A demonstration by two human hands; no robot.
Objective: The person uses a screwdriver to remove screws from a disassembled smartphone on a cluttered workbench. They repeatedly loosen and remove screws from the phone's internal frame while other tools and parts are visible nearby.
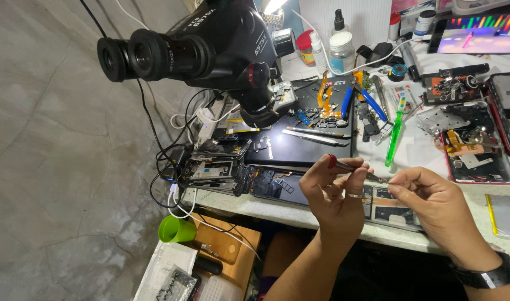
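My left hand [335, 192] grips a small screwdriver [349, 166] with a red cap, its metal shaft pointing right. My right hand [430, 200] pinches at the screwdriver's tip with thumb and forefinger; whether a tiny part is between the fingers is too small to tell. Both hands hover above the near edge of the workbench [477, 195], over an opened phone [388, 209] lying flat. A ring is on my left hand and a dark wristband [489, 276] on my right wrist.
A black stereo microscope [210, 44] looms at upper left. A black mat [305, 145] carries tweezers, blue pliers [372, 103] and loose parts. Green pry tool [396, 131], bottles [341, 50], opened phones [477, 147], a lit tablet [477, 33]. Cables and a green cup [176, 229] hang below.
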